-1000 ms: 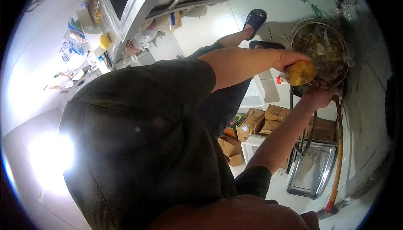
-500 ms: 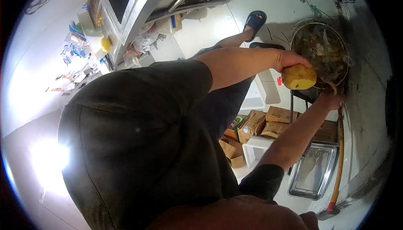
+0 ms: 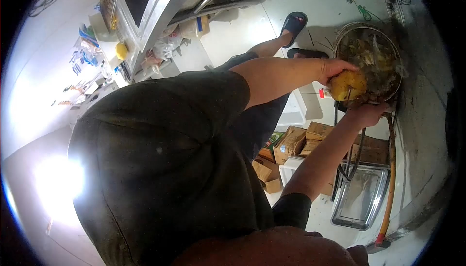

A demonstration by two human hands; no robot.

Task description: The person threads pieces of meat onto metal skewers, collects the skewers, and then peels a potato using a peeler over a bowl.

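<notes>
My left hand point(image 3: 334, 69) is wrapped round a yellow-brown potato point(image 3: 348, 85) with some brown skin and a bare yellow patch. Just below and right of it in the view, my right hand point(image 3: 371, 114) is closed near the potato's lower side. A thin, narrow object lies against the potato there, but what my right fingers hold is too small to make out. Behind both hands stands a round bin point(image 3: 340, 40) with peelings and scraps point(image 3: 371, 59) inside.
Cardboard boxes point(image 3: 290, 144), a clear-lidded container point(image 3: 361, 198) and a long wooden handle point(image 3: 390, 178) lie on the near side. A slippered foot point(image 3: 294, 25) is on the tiled floor. Metal equipment point(image 3: 162, 8) and plastic bags point(image 3: 167, 45) are at upper left.
My right hand moved away from the potato, then back against it. A light peel strip hung by my right hand half a second ago. The potato has turned slightly in my left hand.
</notes>
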